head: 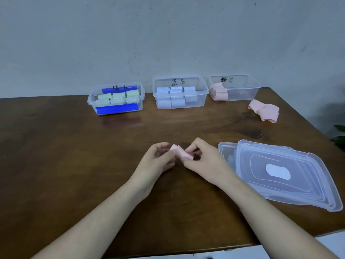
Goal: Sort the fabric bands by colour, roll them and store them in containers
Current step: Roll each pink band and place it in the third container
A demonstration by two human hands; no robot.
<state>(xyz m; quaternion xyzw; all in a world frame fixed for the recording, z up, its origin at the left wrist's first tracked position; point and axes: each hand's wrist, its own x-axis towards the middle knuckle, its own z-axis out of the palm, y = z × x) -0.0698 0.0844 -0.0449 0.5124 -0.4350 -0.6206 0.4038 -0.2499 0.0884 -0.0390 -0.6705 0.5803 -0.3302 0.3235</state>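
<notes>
Both hands, left hand [158, 157] and right hand [200, 157], pinch a pink band [182, 153], rolling step. Next: finish roll, place in container C [240, 94].

plant [338, 136] cut by right edge, lower lid [226, 153] perhaps half hidden

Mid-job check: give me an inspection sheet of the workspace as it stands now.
Surface: dark wooden table, some stains.
Job's things: green box holds green rolls; blue box holds pale blue rolls; pink box holds pink rolls at its left end; loose pink bands lie beside it; a pink band is in the hands.
Clutter: stacked clear lids at right.
Grippers: left hand and right hand both pinch the pink band.
Cables: nothing seen.
Surroundings: plain wall; leaves at right edge.
</notes>
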